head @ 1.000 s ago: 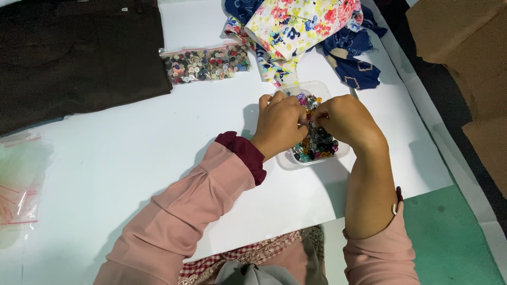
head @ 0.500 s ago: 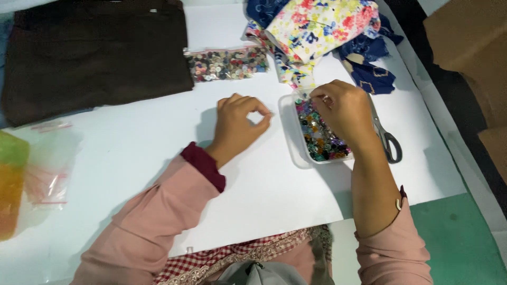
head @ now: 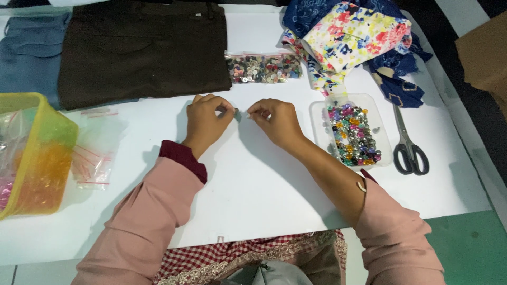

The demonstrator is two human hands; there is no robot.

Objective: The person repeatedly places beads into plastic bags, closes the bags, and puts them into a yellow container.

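Both hands (head: 240,117) have left the bead tray (head: 318,122), pinching something tiny.

**Hands leave the button tray**

Both hands now sit left of the clear tray (head: 349,134) of coloured buttons. The left hand (head: 205,124) and right hand (head: 274,122) meet fingertip to fingertip, pinching a tiny item (head: 237,111) between them; earlier they worked inside the tray.

The person wears a dusty-pink long-sleeved top; on the arm behind the left hand (head: 203,122) a dark maroon inner cuff shows at the sleeve end. The sleeve behind the right hand (head: 275,122) is pushed up past the forearm. At six o'clock lies a red-and-white checked cloth with pale lace edging.
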